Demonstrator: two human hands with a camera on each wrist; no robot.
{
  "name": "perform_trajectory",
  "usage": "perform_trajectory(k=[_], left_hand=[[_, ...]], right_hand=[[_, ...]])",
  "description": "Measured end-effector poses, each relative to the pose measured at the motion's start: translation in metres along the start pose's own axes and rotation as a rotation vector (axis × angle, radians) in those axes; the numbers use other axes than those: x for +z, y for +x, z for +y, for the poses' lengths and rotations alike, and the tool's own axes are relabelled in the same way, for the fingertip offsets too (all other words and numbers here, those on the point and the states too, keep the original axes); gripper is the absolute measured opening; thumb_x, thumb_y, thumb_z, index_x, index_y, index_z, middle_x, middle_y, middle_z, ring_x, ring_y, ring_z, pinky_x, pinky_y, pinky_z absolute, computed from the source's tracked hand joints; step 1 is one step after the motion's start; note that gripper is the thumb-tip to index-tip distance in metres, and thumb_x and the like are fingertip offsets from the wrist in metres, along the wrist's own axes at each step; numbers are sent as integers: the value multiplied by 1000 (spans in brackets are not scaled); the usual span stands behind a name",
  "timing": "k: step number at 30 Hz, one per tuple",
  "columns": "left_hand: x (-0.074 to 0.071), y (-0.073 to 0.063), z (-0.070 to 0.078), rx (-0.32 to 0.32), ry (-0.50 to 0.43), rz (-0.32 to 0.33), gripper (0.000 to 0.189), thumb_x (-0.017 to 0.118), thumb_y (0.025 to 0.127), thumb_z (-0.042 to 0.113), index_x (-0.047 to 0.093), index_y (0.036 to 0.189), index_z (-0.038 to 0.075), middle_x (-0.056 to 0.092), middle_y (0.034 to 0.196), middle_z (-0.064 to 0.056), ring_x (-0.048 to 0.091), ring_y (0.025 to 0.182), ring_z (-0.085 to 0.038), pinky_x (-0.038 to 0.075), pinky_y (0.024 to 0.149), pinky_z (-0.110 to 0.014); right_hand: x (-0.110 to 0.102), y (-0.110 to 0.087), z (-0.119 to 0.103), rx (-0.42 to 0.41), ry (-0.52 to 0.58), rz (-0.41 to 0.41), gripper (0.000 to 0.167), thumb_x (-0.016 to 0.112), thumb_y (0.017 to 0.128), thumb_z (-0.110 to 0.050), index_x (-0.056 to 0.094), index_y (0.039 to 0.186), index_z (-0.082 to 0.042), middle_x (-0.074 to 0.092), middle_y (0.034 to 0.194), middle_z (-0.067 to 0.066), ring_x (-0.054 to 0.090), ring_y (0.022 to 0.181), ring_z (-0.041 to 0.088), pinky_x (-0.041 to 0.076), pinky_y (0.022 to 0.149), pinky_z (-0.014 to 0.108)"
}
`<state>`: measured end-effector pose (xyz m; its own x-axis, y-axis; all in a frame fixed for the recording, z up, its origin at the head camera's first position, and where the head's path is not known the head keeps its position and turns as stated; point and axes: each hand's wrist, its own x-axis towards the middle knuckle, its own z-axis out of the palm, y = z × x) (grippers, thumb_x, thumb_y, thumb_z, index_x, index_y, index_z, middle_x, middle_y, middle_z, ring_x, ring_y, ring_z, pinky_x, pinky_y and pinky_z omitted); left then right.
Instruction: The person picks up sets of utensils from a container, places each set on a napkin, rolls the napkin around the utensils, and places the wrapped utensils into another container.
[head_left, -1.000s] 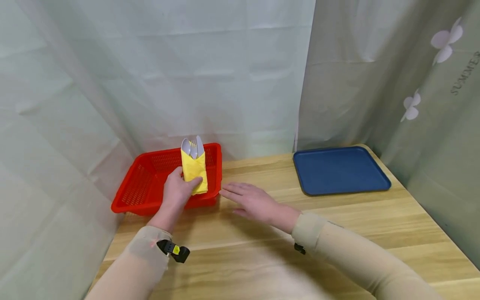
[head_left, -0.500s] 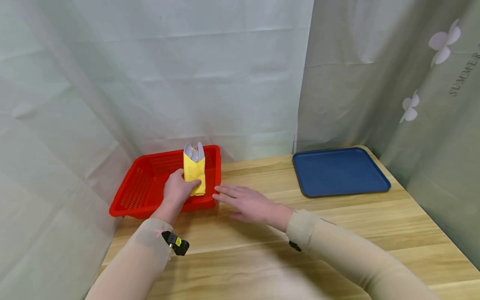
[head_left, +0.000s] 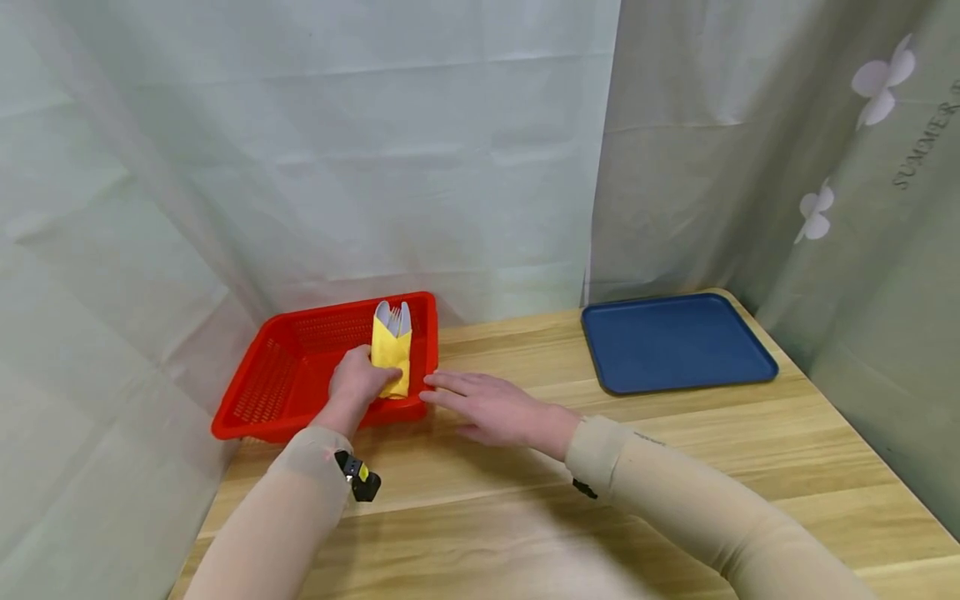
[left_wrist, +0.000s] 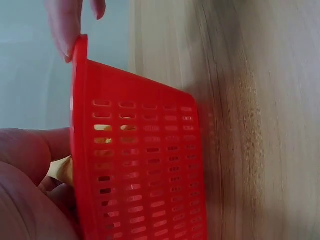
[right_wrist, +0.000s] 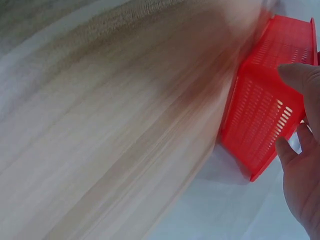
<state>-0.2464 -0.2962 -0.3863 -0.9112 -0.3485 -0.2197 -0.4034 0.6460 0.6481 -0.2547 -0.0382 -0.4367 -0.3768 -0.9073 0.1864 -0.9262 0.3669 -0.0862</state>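
In the head view my left hand (head_left: 357, 380) holds a folded yellow napkin (head_left: 390, 348) with its thumb across the lower front. A spoon, fork and knife (head_left: 394, 319) stick up from the napkin's top. The bundle leans upright inside the right part of the red plastic basket (head_left: 258, 392). My right hand (head_left: 495, 408) has straight fingers at the basket's front right corner, seeming to touch the rim. The left wrist view shows the basket's slotted wall (left_wrist: 145, 165), with a bit of yellow visible through its slots. The left fingers behind the napkin are mostly hidden.
A blue tray (head_left: 678, 343) lies flat at the table's back right. The wooden table (head_left: 480, 517) carries both tray and basket. Pale curtains (head_left: 390, 167) hang behind and at both sides, close to the basket's back and left.
My left hand has lowered the napkin bundle, so the cutlery tips stand lower against the basket. My right hand has shifted slightly left, onto the basket's corner.
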Motion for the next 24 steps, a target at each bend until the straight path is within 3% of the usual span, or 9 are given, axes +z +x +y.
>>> perform_trajectory(k=[17, 24], left_hand=[[-1, 9, 1, -77, 66, -100, 70, 83, 98, 25, 50, 152, -3, 59, 142, -24, 56, 122, -40, 52, 112, -53], [0, 15, 1, -110, 0, -153, 65, 84, 97, 21, 52, 149, -4, 60, 140, -23, 54, 122, -39, 49, 115, -54]], right_hand=[[-3, 4, -5, 28, 3, -17, 79, 82, 102, -22, 43, 170, -23, 37, 176, 1, 37, 161, 20, 37, 128, 39], [-2, 5, -5, 19, 3, 0, 76, 81, 102, -20, 45, 168, -21, 39, 175, 3, 38, 161, 20, 37, 128, 38]])
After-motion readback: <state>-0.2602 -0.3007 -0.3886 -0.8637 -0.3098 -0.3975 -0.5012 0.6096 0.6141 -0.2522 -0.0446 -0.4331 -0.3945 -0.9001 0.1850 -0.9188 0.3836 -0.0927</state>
